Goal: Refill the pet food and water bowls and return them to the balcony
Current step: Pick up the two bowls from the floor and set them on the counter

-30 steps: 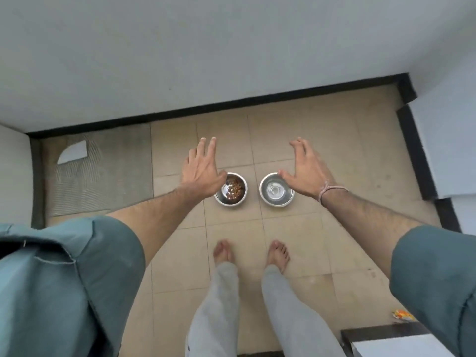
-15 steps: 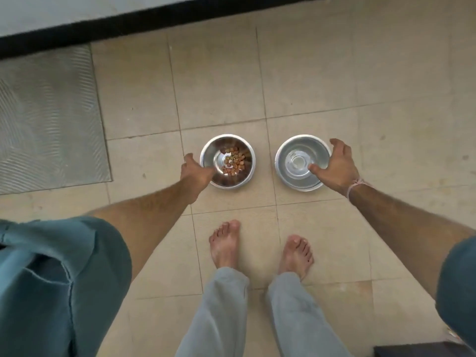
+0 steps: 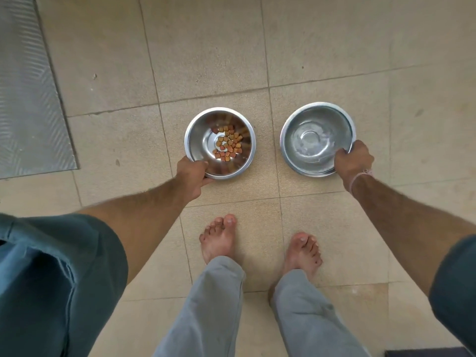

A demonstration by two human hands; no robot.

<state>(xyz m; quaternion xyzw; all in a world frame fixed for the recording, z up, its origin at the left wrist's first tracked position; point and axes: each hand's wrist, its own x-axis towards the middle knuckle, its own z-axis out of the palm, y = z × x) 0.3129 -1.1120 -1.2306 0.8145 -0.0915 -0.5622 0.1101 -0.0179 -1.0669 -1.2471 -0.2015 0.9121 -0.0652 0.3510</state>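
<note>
Steel, 2 bowls on the floor (image 3: 334,60): my left grip (image 3: 192,173) pinching the food bowl (image 3: 203,140) rim, right grip (image 3: 353,161) pinching the water bowl (image 3: 309,140) rim; pickup step, next a level lift.

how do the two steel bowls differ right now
The left bowl holds a small heap of brown kibble; the right bowl holds none, only a wet-looking sheen, and whether it holds water is unclear. The left hand grips the left bowl's near rim; the right hand grips the right bowl's. Both are round, shiny steel, side by side over the tiled floor.
</note>
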